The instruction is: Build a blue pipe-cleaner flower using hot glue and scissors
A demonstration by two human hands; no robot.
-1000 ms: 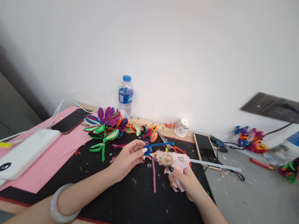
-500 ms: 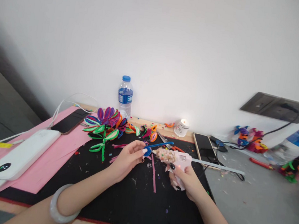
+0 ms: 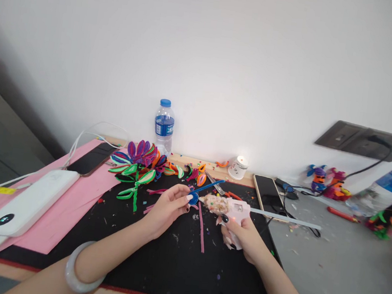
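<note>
Between the thumb and fingers of my left hand is a blue pipe cleaner, coiled at its near end with a straight tail pointing up and right. My right hand is wrapped round the handle of a pale pink glue gun. A long whitish glue stick sticks out of its back. The nozzle end, crusted with glue and bits, meets or nearly meets the blue coil; I cannot tell whether they touch. Below them a pink pipe cleaner lies on the black mat.
Pipe-cleaner flowers lie behind my left hand, near a water bottle. Pink sheets carry a white power bank and a phone. Toward the right are a paper cup, another phone and scissors.
The blue pipe cleaner has turned slightly, its straight tail now steeper and its tip a little further left. Both hands stay almost in place.
</note>
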